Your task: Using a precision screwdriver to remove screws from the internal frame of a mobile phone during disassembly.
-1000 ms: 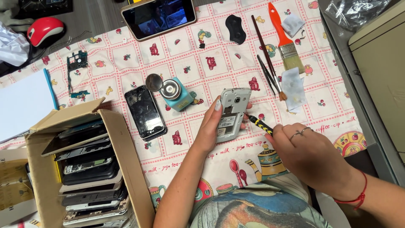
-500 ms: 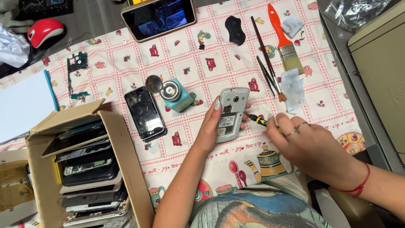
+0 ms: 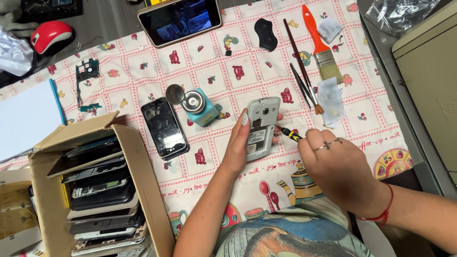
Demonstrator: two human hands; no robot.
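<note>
Fingers of the left hand (image 3: 238, 147) still grip the open-backed phone (image 3: 260, 128) above the tabletop (image 3: 214, 76); the right hand (image 3: 340, 166) pinches a screwdriver (image 3: 288, 133), now closer to the phone's edge.

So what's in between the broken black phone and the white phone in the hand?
In the head view, a small teal bottle with a round metal top stands between the cracked black phone and the opened white phone, on the patterned cloth.

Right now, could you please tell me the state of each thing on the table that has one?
White phone: back cover off, held by left hand.
Screwdriver: in right hand, tip at phone.
Black phone: screen cracked.
Tablet: screen lit.
Cardboard box: open, full of phones.
</note>
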